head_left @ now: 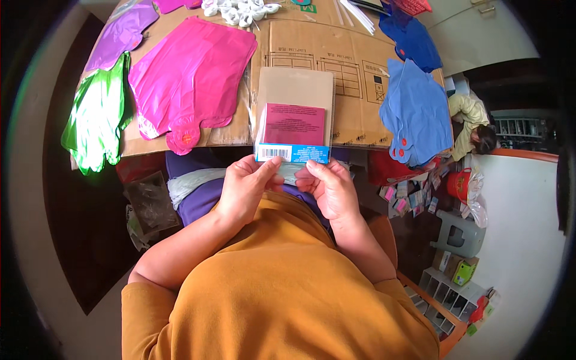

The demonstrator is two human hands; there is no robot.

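Both my hands hold a clear flat plastic packet [294,90] at its lower edge, at the near edge of the table. Inside it lies a folded dark-pink sheet [295,123] with fine print, and a blue strip with a barcode runs along the bottom. My left hand [249,187] pinches the lower left corner between thumb and fingers. At the lower right corner, my right hand [332,189] does the same, its thumb on the front. A stack of flat shiny pink foil pieces [192,84], like uninflated balloons, lies to the left.
A cardboard-covered table [288,42] also carries green [99,117], purple [123,36], light-blue [416,111] and dark-blue foil stacks [411,39]. White ribbon bundles [240,11] and white sticks [358,17] lie farther back. At right, another person [471,120] bends near a red bucket [459,183] and grey stool [459,233].
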